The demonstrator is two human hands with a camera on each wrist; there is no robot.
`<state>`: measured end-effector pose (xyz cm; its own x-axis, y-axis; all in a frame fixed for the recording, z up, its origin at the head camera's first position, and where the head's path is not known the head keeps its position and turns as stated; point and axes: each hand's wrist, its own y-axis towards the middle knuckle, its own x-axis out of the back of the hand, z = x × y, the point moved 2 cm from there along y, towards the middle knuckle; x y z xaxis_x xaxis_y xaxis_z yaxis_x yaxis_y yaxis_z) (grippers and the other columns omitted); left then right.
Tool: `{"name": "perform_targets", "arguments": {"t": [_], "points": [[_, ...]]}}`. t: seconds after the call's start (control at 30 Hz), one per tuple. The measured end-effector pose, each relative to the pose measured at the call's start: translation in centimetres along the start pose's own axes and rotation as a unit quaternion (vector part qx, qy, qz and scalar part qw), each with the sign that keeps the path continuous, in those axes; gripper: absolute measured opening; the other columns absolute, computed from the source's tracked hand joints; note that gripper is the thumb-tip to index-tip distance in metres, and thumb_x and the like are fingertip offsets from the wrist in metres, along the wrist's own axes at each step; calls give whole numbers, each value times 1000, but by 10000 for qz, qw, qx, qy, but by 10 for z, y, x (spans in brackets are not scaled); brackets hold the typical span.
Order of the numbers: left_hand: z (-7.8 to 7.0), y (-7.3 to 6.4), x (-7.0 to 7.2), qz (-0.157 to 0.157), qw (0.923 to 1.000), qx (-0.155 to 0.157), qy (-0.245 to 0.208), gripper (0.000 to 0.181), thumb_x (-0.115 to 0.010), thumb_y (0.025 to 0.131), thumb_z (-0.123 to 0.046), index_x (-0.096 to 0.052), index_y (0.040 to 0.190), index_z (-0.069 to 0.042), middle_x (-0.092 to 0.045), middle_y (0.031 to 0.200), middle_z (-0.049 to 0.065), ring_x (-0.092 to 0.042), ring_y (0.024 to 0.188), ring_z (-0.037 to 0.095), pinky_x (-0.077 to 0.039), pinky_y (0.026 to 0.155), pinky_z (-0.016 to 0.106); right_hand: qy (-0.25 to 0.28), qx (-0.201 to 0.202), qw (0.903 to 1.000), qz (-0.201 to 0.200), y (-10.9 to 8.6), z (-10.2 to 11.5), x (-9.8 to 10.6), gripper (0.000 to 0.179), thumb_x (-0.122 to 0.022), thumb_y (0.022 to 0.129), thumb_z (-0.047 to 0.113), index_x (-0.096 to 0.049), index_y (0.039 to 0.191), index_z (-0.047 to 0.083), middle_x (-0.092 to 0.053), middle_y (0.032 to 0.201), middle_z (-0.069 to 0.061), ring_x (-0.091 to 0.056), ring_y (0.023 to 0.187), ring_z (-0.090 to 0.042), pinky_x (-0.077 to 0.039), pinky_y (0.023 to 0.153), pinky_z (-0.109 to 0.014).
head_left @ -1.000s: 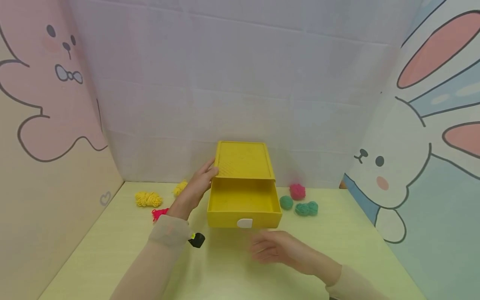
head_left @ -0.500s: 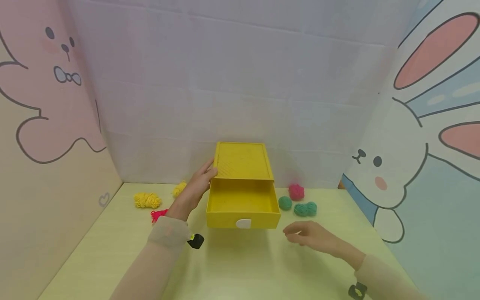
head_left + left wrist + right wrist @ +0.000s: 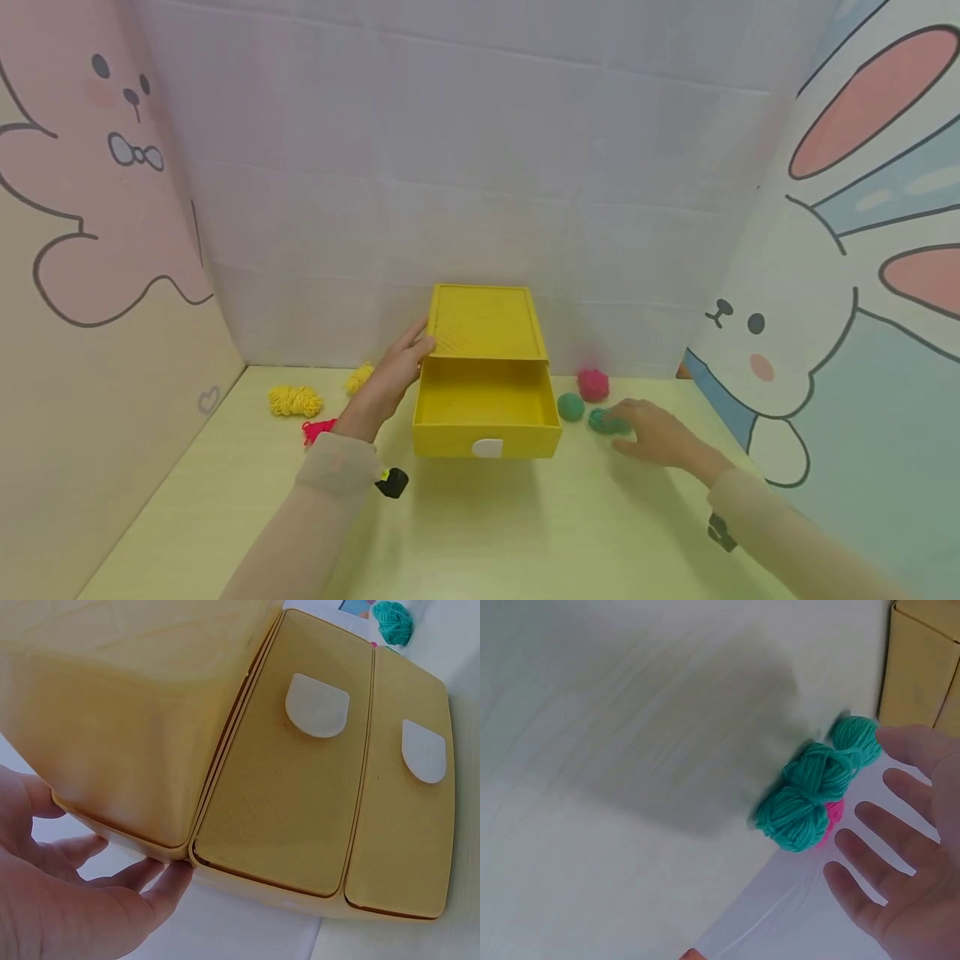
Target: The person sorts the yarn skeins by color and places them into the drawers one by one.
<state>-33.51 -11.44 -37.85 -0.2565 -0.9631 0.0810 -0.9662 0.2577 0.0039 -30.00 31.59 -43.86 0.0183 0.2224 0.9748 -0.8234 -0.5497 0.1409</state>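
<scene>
Our left hand (image 3: pixel 390 375) touches the box (image 3: pixel 487 322), our right hand (image 3: pixel 660 435) hovers by green yarn (image 3: pixel 604 424) to the box's right, fingers spread on both; only the left wrist view shows closed drawers (image 3: pixel 277 795).

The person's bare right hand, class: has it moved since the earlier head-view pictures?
Yes: against the open yellow plastic drawer, the right hand has moved rightward and farther forward.
</scene>
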Motion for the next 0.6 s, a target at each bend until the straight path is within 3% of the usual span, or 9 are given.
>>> {"name": "perform_targets", "arguments": {"t": [0.23,0.6], "points": [[-1,0,1,11,10000,-25,-9,61,-43,115,-36,-19,172,-31,-18,177,4,-20,162,34,-21,129,63,-197,-85,9995,-233,13,-23,-9,44,-87,85,6,-73,127,4,-70,123,-18,-65,107,-41,-57,93,-62],[2,2,1,19,10000,-22,-39,62,-43,115,-37,-19,172,-31,-18,177,4,-19,162,32,-20,130,62,120,-280,9995,15,28,-38,-23,46,-88,84,3,-71,127,0,-71,121,-19,-64,110,-42,-53,101,-64]]}}
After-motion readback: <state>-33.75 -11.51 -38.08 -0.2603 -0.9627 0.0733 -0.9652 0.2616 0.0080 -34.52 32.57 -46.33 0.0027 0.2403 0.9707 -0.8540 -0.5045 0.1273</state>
